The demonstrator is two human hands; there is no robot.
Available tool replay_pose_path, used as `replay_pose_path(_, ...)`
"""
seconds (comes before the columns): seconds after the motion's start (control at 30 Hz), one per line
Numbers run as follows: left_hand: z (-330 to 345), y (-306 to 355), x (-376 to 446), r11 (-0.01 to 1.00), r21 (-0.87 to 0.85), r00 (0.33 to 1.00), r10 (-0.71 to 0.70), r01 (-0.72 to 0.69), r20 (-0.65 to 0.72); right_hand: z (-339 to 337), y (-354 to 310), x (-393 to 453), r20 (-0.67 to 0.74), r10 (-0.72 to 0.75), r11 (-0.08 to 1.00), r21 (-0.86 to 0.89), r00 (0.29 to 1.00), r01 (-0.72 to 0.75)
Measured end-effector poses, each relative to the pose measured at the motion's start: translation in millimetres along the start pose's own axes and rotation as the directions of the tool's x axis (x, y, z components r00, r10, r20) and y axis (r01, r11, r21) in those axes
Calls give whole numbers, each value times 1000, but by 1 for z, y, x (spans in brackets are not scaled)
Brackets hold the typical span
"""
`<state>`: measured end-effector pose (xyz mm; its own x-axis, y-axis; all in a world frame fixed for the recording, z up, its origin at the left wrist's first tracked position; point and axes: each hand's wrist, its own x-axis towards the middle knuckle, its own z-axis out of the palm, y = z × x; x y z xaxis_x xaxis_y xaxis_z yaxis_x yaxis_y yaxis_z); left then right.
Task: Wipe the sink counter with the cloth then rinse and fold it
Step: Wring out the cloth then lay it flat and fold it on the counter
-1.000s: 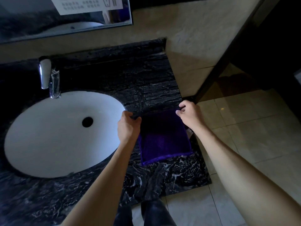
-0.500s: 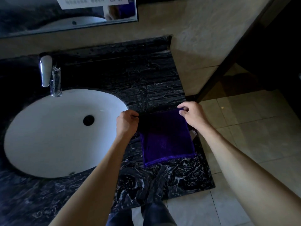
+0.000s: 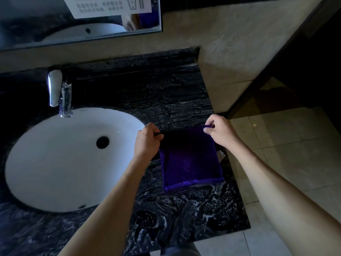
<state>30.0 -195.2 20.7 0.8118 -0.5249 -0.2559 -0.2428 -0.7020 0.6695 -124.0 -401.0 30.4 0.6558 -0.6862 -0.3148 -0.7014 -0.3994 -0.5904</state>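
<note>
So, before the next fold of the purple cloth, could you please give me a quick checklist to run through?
1. Left hand pinches the far left corner of the cloth: ok.
2. Right hand pinches the far right corner: ok.
3. Far edge taut between the two grips: ok.
4. Near edge resting on the counter, clear of the basin: ok.
5. Counter space beside the cloth free for laying it flat: ok.
6. Cloth rinsed and wrung out: cannot tell.
</note>
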Motion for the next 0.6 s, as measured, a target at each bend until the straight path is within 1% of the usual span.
replay_pose_path(0.07,-4,1,11,999,-39,1000,-12,11,-16,1,-3,11,-28,-1,999,32,1000,2)
replay_pose_path(0.2,-10,8,37,998,-66,998,-13,9,-62,5,-14,38,-64,-33,995,90,997,38)
replay_pose_path(0.37,-19,20,75,995,-95,991,-14,1,-133,4,-34,76,-160,-60,988,134,985,82)
replay_pose_path(0.6,-26,29,136,995,-95,991,-20,7,-135,1,-60,130,-170,-27,985,162,985,55)
